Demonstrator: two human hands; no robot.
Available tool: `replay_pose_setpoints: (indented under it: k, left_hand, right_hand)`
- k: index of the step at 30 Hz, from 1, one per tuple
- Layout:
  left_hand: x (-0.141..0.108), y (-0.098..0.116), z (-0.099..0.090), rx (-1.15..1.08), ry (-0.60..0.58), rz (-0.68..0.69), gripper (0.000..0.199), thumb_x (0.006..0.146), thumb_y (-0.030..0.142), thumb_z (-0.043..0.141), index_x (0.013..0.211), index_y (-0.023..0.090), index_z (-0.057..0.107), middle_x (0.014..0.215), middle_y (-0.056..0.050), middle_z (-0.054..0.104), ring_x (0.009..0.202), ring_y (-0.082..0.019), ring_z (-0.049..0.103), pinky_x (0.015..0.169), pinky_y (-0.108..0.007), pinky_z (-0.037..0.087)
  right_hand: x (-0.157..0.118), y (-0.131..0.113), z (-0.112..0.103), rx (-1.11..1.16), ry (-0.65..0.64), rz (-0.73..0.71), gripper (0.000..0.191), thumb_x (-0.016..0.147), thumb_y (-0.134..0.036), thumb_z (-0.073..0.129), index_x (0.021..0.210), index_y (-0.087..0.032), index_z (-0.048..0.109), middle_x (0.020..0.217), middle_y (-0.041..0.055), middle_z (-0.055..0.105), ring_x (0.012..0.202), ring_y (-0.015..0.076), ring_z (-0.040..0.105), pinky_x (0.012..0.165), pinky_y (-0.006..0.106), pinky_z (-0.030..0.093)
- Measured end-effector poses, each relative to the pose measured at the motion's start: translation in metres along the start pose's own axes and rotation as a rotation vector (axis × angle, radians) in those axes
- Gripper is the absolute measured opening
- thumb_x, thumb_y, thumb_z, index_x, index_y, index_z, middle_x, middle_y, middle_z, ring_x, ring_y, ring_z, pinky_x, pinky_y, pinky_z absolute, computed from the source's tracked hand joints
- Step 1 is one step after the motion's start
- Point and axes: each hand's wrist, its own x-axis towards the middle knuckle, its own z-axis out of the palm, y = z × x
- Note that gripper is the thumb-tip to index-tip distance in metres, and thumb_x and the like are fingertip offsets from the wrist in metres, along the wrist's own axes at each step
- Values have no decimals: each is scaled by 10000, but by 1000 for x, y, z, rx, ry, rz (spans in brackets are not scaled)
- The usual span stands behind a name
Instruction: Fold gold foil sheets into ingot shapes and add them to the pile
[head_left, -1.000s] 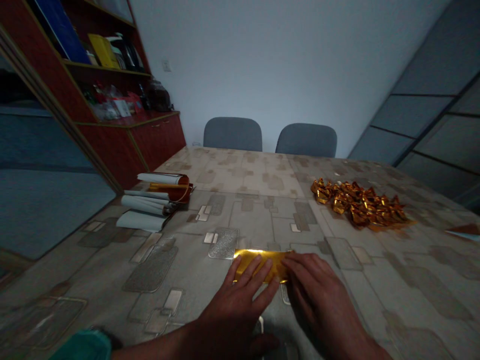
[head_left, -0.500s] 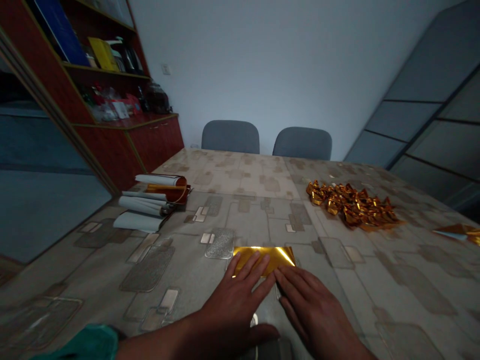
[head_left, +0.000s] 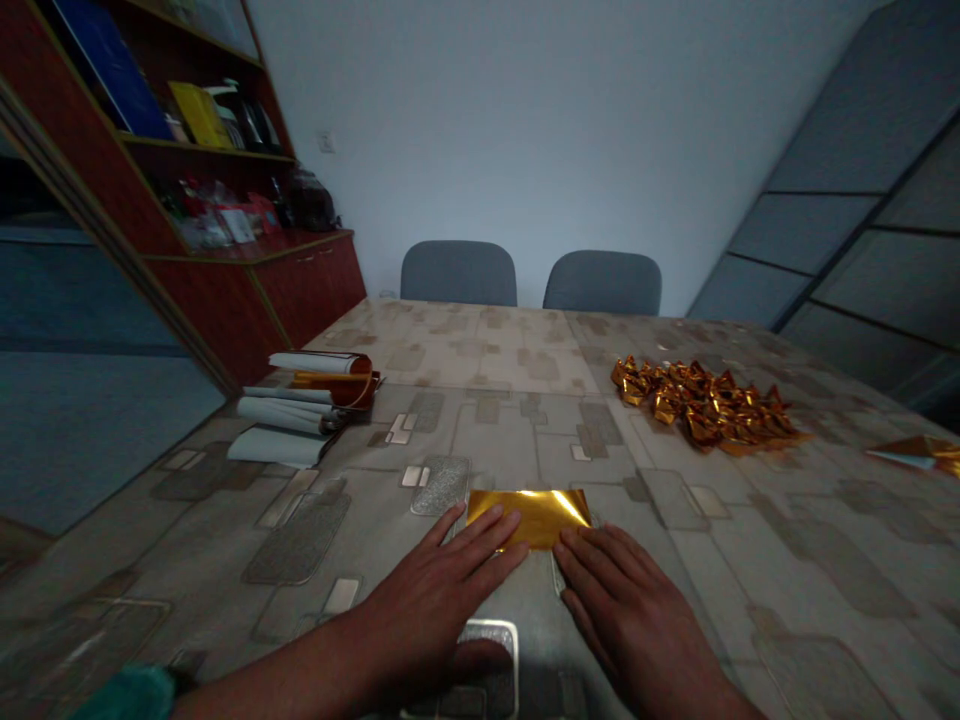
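Observation:
A folded sheet of shiny gold foil paper [head_left: 536,508] lies flat on the table in front of me. My left hand [head_left: 442,590] rests on its near left part, fingers stretched out and slightly spread, thumb apart. On the near right corner lie the fingertips of my right hand [head_left: 630,600], its fingers straight, side by side and flat. Neither hand grips the paper; both touch it from above. The paper's near edge is partly covered by the fingers.
A pile of folded gold foil pieces [head_left: 705,400] sits at the right, with another gold piece [head_left: 915,453] farther right. Curled sheets [head_left: 300,410] lie at the left on the patterned tablecloth [head_left: 480,430]. Two grey chairs [head_left: 459,272] stand beyond the table.
My left hand has slid left along the paper, and my right hand has shifted slightly right. The gap between them is wider. The paper stays in nearly the same place.

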Motion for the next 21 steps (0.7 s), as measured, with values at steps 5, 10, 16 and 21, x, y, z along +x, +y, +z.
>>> replay_pose_setpoints:
  k: [5,10,16,21]
  left_hand:
    - [-14,-9,-1,15,17,0,893,890,496,702,1603,330,192,1678,-80,155,1544,-314,191,1238,-618,97]
    - [-32,-17,-8,32,49,1,800,953,461,633,1600,381,169,1678,-44,196,1538,-295,230,1240,-614,121]
    - [-41,-20,-11,70,96,21,741,982,484,580,1595,387,175,1659,-46,276,1528,-294,264,1226,-647,107]
    - [-40,-26,-10,124,135,53,731,974,515,577,1592,360,218,1638,-64,340,1515,-309,296,1217,-656,135]
  right_hand:
    - [-4,2,2,-28,65,31,389,1087,-214,348,1056,-178,734,1029,45,802,947,244,730,1006,475,461]
    - [-6,5,1,-21,79,22,394,1082,-198,354,1004,-168,740,983,43,800,898,236,717,1035,472,415]
    - [-6,8,-2,-19,49,33,355,1057,-169,381,1030,-159,735,983,53,789,899,264,676,981,467,468]
    - [-7,9,-7,-44,48,9,376,1019,-87,349,1028,-138,721,970,94,769,909,281,641,856,421,521]
